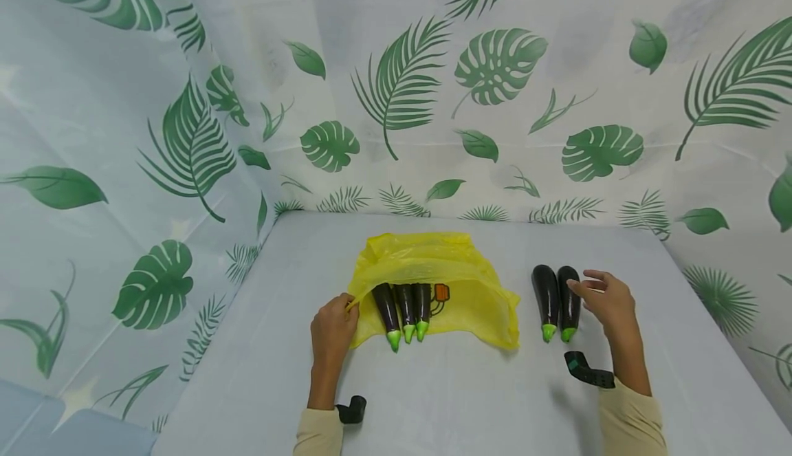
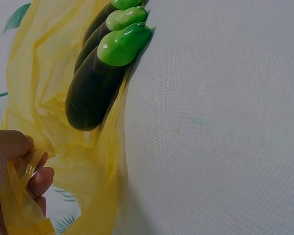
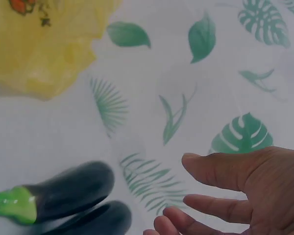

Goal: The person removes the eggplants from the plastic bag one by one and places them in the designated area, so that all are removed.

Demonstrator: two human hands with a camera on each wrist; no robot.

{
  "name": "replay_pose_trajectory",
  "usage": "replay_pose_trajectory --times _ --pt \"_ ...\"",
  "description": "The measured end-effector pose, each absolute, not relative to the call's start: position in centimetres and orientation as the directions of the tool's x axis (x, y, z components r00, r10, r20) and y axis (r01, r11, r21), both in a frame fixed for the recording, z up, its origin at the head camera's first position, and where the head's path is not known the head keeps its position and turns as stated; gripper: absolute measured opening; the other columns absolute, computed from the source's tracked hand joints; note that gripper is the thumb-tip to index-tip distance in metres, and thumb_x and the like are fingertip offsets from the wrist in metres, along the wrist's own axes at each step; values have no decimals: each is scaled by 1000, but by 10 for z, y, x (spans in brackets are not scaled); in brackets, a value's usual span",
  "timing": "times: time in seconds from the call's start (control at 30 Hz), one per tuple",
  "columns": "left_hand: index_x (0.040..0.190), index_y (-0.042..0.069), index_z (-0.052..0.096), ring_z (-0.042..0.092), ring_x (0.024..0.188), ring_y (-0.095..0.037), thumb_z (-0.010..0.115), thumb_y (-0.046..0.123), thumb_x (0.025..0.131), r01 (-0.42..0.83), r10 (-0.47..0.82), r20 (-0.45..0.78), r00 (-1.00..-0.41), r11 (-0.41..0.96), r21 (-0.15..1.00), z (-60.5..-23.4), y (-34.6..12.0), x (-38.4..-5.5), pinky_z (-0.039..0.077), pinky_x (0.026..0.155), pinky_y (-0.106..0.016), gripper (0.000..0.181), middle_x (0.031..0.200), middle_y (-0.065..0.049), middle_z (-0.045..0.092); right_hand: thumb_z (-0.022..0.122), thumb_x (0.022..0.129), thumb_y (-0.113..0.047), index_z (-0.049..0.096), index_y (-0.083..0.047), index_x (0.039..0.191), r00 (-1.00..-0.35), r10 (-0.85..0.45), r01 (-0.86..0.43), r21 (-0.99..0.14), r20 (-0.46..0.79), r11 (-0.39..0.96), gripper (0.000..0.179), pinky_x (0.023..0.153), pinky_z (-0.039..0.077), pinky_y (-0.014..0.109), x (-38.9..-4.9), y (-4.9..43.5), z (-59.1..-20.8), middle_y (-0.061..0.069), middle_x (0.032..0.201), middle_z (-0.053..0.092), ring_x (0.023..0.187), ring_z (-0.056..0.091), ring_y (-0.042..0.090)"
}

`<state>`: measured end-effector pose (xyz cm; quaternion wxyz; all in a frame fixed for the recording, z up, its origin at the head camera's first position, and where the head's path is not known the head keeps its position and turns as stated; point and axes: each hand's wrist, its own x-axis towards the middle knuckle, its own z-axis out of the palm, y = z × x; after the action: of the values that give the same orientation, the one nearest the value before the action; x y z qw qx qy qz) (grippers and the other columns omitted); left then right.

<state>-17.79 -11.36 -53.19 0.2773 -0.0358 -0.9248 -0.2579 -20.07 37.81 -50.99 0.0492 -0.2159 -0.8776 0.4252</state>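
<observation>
A yellow plastic bag [image 1: 476, 311] lies on the table with its mouth toward me. Three eggplants [image 1: 386, 308] sit side by side in that mouth, green stem ends pointing out. My left hand [image 1: 334, 325] pinches the bag's left edge between thumb and fingers; the left wrist view shows the film bunched in the grip of the hand [image 2: 19, 171]. Two more eggplants [image 1: 546, 298] lie together right of the bag. Over the right one of these hovers my right hand [image 1: 606, 298], fingers spread and holding nothing. In the right wrist view the hand [image 3: 245, 191] is apart from the eggplants [image 3: 73, 191].
A pale cloth covers the table [image 1: 458, 401]. Behind and at the left hang white curtains [image 1: 408, 167] with green leaf prints. Black wrist cameras [image 1: 588, 371] sit on both forearms. An orange print [image 1: 441, 294] shows on the bag.
</observation>
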Motion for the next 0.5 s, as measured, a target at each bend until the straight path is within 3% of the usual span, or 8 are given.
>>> replay_pose_trajectory --times 0.07,0.17,0.27,0.4,0.5 --pt "92 5 73 69 67 -21 73 8 84 211 -76 532 -843 864 457 -532 -114 -178 54 56 -34 9 84 -8 74 62 91 -49 43 -2 144 -917 390 306 -780 -87 545 73 78 57 48 -190 357 -481 30 134 50 103 63 36" --pt "92 5 73 69 67 -21 73 8 84 212 -75 532 -843 864 457 -531 -113 -178 53 55 -34 9 84 -7 74 58 95 -42 42 4 143 -945 325 236 -789 -49 567 68 77 57 32 -177 330 -450 32 133 51 115 56 45" --pt "92 5 73 68 66 -20 73 8 84 213 -75 534 -842 864 456 -532 -113 -178 53 55 -33 9 83 -7 74 55 97 -41 42 3 143 -962 271 180 -783 -15 596 64 74 57 28 -172 312 -435 29 131 54 114 58 43" --pt "92 5 73 67 65 -20 72 8 84 207 -77 532 -843 867 454 -532 -113 -179 53 55 -33 9 83 -7 74 55 98 -37 44 -1 142 -981 191 106 -776 19 622 58 82 58 39 -171 292 -426 27 129 57 108 63 40" --pt "92 5 73 68 66 -20 72 8 84 203 -78 528 -846 868 454 -533 -113 -180 53 56 -33 9 83 -7 74 56 98 -36 47 -1 140 -994 102 27 -776 48 631 55 81 58 34 -168 279 -421 26 126 59 106 64 39"
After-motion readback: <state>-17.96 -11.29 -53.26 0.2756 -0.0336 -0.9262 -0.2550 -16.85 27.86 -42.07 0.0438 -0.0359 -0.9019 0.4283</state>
